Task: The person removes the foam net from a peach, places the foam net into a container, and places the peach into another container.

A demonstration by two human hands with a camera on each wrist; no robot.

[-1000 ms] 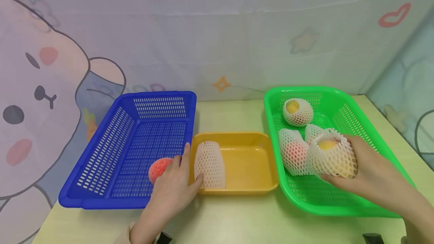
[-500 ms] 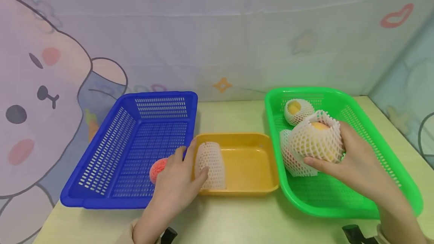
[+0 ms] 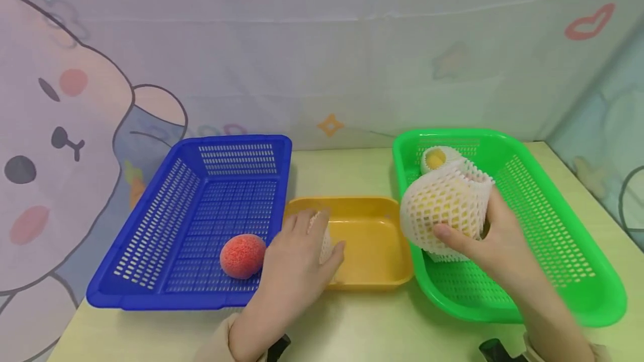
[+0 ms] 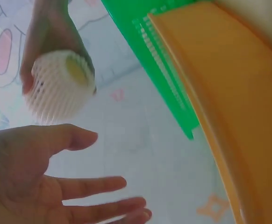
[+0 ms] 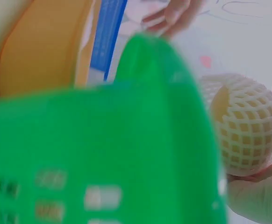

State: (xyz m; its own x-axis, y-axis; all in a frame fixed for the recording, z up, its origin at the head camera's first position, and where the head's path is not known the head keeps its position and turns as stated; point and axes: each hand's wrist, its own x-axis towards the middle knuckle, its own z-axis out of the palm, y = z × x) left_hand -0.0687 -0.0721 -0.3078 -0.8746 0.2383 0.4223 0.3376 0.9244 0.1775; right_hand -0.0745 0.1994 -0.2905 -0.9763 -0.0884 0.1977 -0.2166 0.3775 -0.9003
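My right hand point(image 3: 495, 244) grips a yellow round fruit in a white foam net point(image 3: 445, 205), lifted over the left rim of the green basket point(image 3: 553, 228). In the right wrist view the netted fruit point(image 5: 248, 123) shows its yellow skin through the mesh. My left hand point(image 3: 297, 256) is held over the left end of the yellow tray point(image 3: 372, 244), fingers spread and holding nothing; the left wrist view shows its fingers point(image 4: 94, 186) apart. Partly hidden behind that hand, an empty white foam net point(image 3: 326, 244) lies in the tray. A red-orange round fruit point(image 3: 242, 256) sits in the blue basket point(image 3: 221, 194).
Another netted yellow fruit point(image 3: 435, 158) lies at the back of the green basket. Netted fruit beneath the held one is mostly hidden. The three containers stand side by side on a pale wooden table point(image 3: 342, 328), before a printed cloth backdrop point(image 3: 322, 49).
My right hand has raised the netted fruit and carried it left to the green basket's rim. My left hand has moved right from the blue basket's edge to over the tray, uncovering the red-orange fruit.
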